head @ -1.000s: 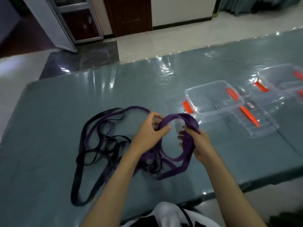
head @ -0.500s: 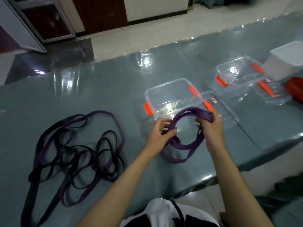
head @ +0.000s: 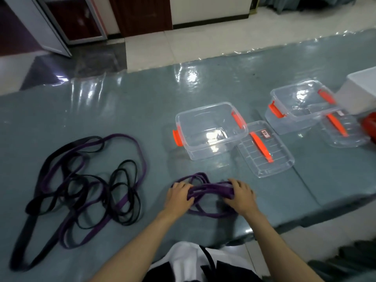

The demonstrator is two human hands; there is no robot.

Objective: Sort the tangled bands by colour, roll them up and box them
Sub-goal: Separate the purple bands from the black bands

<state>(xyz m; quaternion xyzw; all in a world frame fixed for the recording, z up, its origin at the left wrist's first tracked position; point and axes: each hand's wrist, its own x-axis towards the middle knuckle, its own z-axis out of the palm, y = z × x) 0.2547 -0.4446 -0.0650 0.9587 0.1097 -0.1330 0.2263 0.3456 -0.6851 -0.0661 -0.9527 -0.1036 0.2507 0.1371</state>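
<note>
A purple band [head: 209, 190], folded into several loops, lies on the table just in front of me. My left hand [head: 178, 197] grips its left end and my right hand [head: 241, 197] grips its right end, both low against the table top. To the left lies a tangle of black and purple bands [head: 85, 190]. An open clear box with orange latches [head: 209, 129] stands just beyond my hands, with nothing in it.
The clear lid with an orange handle [head: 264, 148] lies right of the near box. A second clear box [head: 299, 106] and its lid [head: 341, 129] sit further right, by a white container [head: 360, 92] and a red object [head: 370, 125]. The table's front edge is near my arms.
Both hands have brought the looped purple band away from the tangle and down onto the table in front of the near box. The view has shifted to the right.
</note>
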